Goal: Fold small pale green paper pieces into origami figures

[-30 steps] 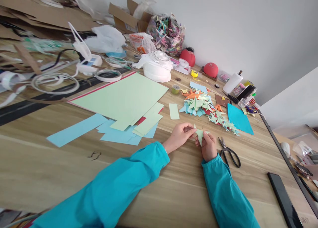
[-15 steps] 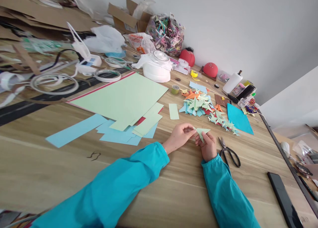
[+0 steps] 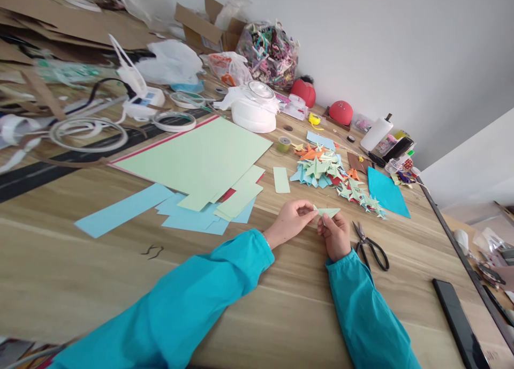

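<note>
Paper (image 3: 331,212), green, narrower in view than earlier; left fingers (image 3: 307,216) and right fingers (image 3: 331,224) pinched on it

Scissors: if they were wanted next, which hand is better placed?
Likely the right hand: the scissors lie close by on its outer side, while the left hand is farther away. Both hands hold the folded green paper.

Head Camera Faces Forward and Down

Worn on the head, the one view looks over the wooden table (image 3: 281,315) towards the wall (image 3: 381,47) (the table's far edge slants), with the left hand (image 3: 289,223) and right hand (image 3: 336,238) fairly near.
</note>
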